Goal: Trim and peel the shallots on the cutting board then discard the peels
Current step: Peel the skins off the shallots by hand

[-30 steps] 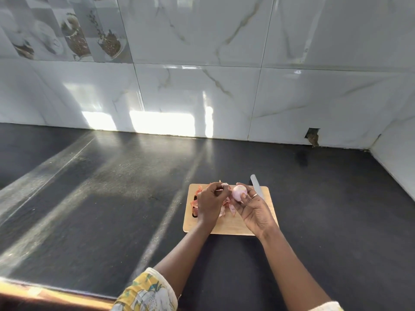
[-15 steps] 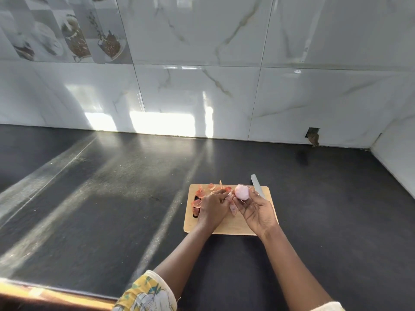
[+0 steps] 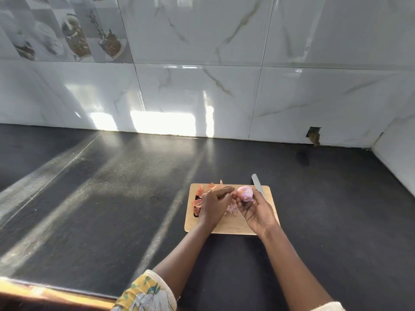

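A small wooden cutting board [image 3: 233, 227] lies on the dark counter. My right hand [image 3: 256, 209] holds a pale pink peeled shallot [image 3: 245, 192] in its fingertips above the board, and a knife [image 3: 257, 186] sticks out behind the same hand. My left hand [image 3: 214, 204] hovers just left of the shallot with its fingers stretched toward it; whether they hold a bit of peel is not visible. Orange-pink peels [image 3: 199, 199] lie scattered on the board's left and far side, and paler scraps [image 3: 232, 209] rest between my hands.
The black counter [image 3: 101, 198] stretches wide to the left and right of the board. A white marble-tiled wall [image 3: 202, 86] stands behind, with a corner wall at the far right [image 3: 399, 158]. A wooden counter edge [image 3: 33, 290] runs along the near left.
My left hand has pulled away from the shallot and lowered toward the board, and its fingers have straightened. My right hand has kept the shallot raised, shifting slightly right.
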A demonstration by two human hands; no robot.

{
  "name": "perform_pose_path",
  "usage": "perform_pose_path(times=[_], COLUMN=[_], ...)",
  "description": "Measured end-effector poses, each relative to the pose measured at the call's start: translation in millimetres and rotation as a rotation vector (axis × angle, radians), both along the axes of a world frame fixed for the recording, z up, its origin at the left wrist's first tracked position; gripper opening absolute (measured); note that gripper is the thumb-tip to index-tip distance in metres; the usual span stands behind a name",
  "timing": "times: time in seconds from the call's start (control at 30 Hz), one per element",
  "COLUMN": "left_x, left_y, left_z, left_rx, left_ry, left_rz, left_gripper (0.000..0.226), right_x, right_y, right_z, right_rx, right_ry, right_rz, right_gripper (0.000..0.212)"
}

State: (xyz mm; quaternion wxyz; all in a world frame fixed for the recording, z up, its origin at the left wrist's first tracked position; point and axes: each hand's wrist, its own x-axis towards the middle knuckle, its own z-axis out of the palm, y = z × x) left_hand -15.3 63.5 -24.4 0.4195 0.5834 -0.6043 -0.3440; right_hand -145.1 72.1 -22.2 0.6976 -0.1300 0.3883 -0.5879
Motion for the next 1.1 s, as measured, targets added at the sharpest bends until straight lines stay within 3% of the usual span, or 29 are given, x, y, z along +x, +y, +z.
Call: perform_pose_path(times=[0.3, 0.5, 0.8, 0.93, 1.1], left_x=[1, -2, 1, 0, -4], left_y=[-2, 0, -4, -3, -5], left_z=[-6, -6, -9, -8, -12], left_rx=[0.02, -0.01, -0.072, -0.087, -0.413], left_ry=[0.137, 0.106, 0.071, 0.051, -0.221], left_rz=[-0.186, -0.183, -0.199, -0.195, -0.07], left_gripper=[0.031, 0.036, 0.027, 0.044, 0.037], right_x=[1, 1, 0, -1, 0], right_y=[0, 0, 2, 0, -1], right_z=[5, 8, 13, 13, 12], right_rx=[0.0, 0.065, 0.069, 0.048, 0.067], right_ry=[0.085, 0.274, 0.342, 0.372, 0.365], right_rz=[0.044, 0.092, 0.112, 0.122, 0.117], right_gripper=[0.025, 0.037, 0.036, 0.035, 0.033])
